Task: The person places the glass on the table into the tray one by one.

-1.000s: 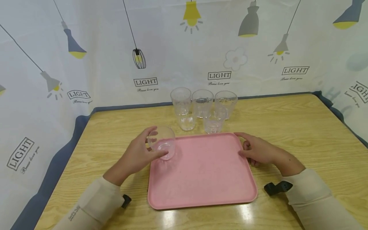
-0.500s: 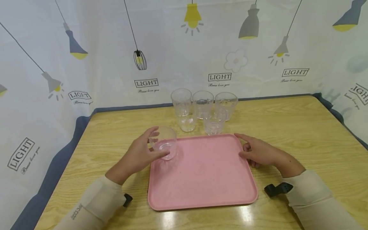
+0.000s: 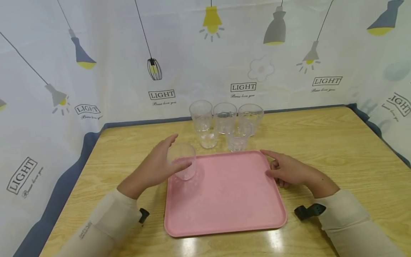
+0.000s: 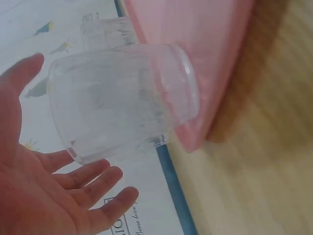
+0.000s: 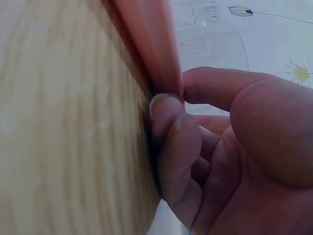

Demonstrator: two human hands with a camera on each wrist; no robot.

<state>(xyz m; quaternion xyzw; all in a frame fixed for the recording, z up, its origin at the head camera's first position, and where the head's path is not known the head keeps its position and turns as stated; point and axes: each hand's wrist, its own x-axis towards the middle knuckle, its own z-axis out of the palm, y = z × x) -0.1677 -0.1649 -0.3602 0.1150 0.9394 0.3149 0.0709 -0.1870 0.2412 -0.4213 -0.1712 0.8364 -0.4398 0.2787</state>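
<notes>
A clear drinking glass [image 3: 185, 153] stands upright at the far left corner of the pink tray [image 3: 226, 196]. Around its left side is my left hand [image 3: 154, 166], thumb and fingers spread apart. The left wrist view shows a gap between the open palm and the glass [image 4: 112, 98], fingertips right by its rim. My right hand [image 3: 292, 169] holds the tray's right edge near the far corner. In the right wrist view, the thumb lies at the top of the tray's rim [image 5: 159, 44] and curled fingers [image 5: 178, 147] tuck in low against its side.
Several more clear glasses [image 3: 224, 117] stand close together behind the tray, near the table's back edge. The wooden table [image 3: 337, 142] meets a white curtain [image 3: 122, 64] printed with lamps at the back and sides.
My left hand has loosened from the glass; its fingers have straightened and drawn away while the glass stays on the tray. My right hand keeps its hold on the tray's edge.
</notes>
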